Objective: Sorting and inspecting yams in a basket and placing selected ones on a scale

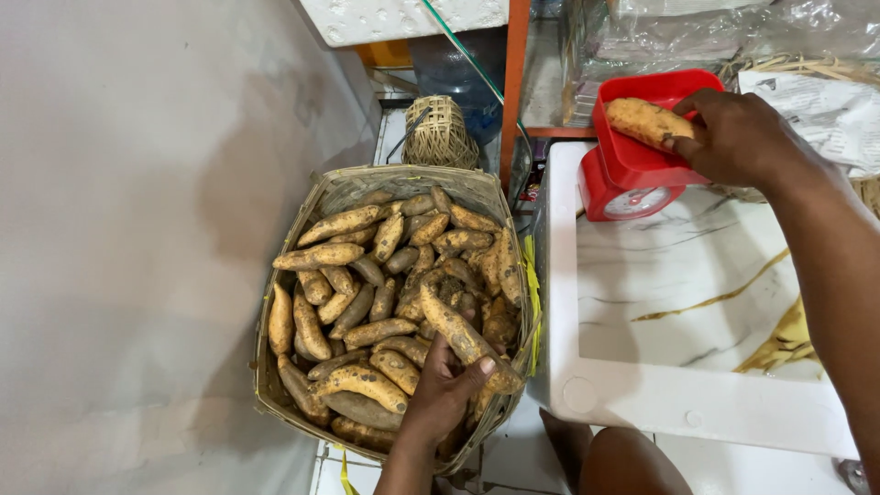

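A woven basket (275, 394) on the floor is full of several orange-brown sweet potatoes. My left hand (446, 390) reaches into its near right side, fingers wrapped around one long sweet potato (456, 332). My right hand (738, 137) is up at a red kitchen scale (632, 179) on a white marble-patterned table (660, 293). It holds another sweet potato (644, 121) in the scale's red tray.
A grey wall runs along the left. A small woven basket (440, 133) and a blue water jug (458, 69) stand behind the big basket, beside an orange shelf post (513, 82). Plastic bags and paper lie at the table's back. My knee (623, 463) shows below.
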